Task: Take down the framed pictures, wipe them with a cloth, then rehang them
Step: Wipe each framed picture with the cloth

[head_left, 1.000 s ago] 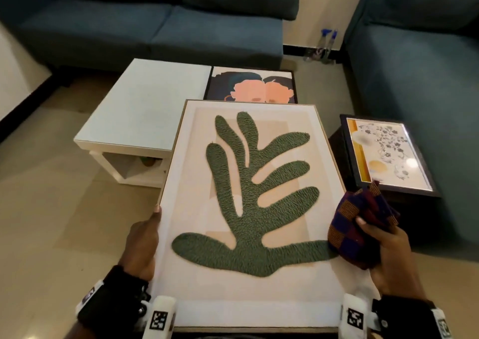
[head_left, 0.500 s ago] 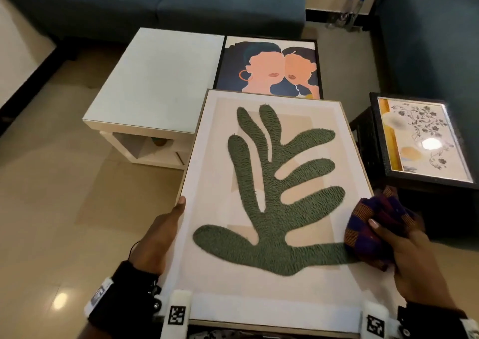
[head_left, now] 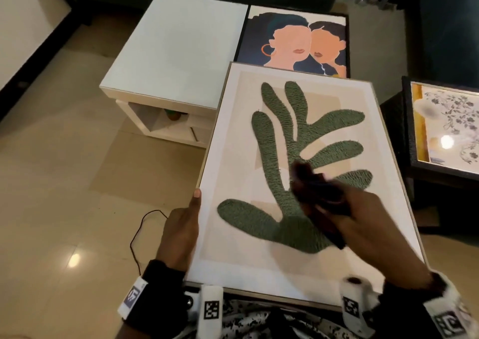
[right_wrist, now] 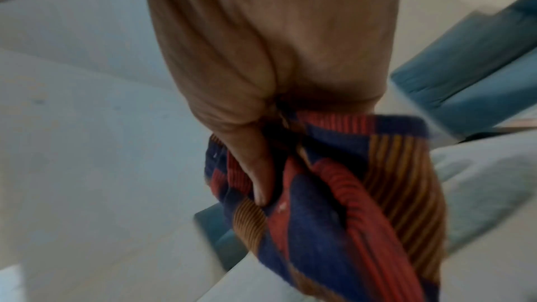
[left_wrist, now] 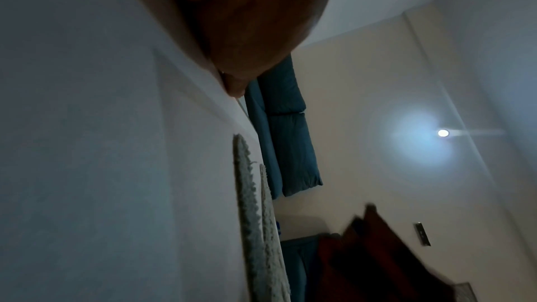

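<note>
A large framed picture (head_left: 238, 141) of a green leaf shape on cream lies tilted across my lap. My left hand (head_left: 181, 224) holds its left edge, thumb on the frame's front; the left wrist view shows the thumb (left_wrist: 235, 86) against the picture's face (left_wrist: 101, 146). My right hand (head_left: 363, 222) grips a bunched checked cloth (head_left: 311, 188) of red, blue and orange, pressed on the glass over the leaf's middle. In the right wrist view my fingers (right_wrist: 250, 164) curl round the cloth (right_wrist: 334, 192). It is blurred by motion.
A picture of two faces (head_left: 293, 40) lies beyond, beside a white low table (head_left: 178, 46). A floral picture (head_left: 445, 123) rests on a dark stand at the right. Blue sofas line the back and right. A thin black cable (head_left: 140, 232) runs over the tiled floor at the left.
My right hand has swept the cloth from the picture's right edge leftward onto the middle of the glass. The left hand has kept its hold on the left edge.
</note>
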